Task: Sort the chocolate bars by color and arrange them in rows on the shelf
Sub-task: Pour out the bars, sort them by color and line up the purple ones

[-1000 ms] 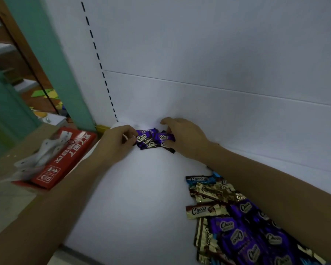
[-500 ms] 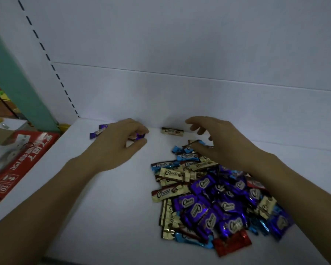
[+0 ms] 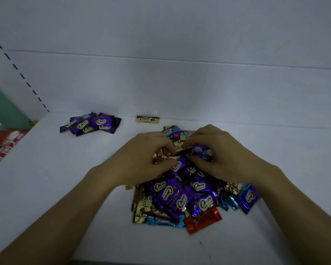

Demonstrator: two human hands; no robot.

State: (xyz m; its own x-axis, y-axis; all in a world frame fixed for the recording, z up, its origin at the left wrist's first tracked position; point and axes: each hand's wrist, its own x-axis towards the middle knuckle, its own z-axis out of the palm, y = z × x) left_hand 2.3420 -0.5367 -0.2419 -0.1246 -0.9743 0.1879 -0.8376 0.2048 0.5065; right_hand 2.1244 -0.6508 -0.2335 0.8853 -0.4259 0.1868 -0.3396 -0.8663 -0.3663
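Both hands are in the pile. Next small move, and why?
Probably lift the purple bar the right hand pinches and carry it to the purple group at back left, where purple bars already lie gathered.

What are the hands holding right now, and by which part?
Right hand pinches a purple foil-wrapped chocolate bar by its end, thumb against fingertips. Left hand pinches the end of another purple bar atop the pile.

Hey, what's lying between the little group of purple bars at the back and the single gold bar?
Nothing. In the head view, only bare white shelf separates the purple bars from the gold bar.
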